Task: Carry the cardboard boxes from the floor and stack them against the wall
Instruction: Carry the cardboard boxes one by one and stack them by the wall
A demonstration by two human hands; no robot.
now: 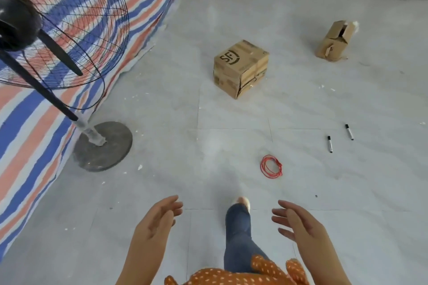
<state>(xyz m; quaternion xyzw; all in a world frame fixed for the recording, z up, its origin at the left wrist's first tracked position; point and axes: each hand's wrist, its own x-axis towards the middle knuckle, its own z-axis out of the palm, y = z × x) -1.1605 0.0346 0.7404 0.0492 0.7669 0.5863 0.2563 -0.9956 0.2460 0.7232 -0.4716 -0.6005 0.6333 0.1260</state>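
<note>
Sitting on the grey tiled floor (162,104) in the middle distance is a closed cardboard box (240,68) with a dark logo printed on its top, one corner turned toward the viewer. Farther off to the right, well apart from it, a smaller cardboard box (335,40) stands with its top flaps open. Neither box touches anything but the floor.

Near the bottom of the view, 2 bare hands reach forward at waist height. The left hand (157,220) and the right hand (298,222) face each other, palms inward, fingers spread and released, holding nothing. Between them a leg in blue jeans (238,233) steps forward, and an orange dotted garment (231,277) shows at the bottom edge.

On the floor between the hands and the boxes lies a small coil of red wire (271,166). To its right lie 2 black markers (329,144), near each other but apart.

At the left stands a large pedestal fan (58,30) on a round grey base (103,146). Behind it hangs a tarp (27,127) striped blue, orange and white.
</note>
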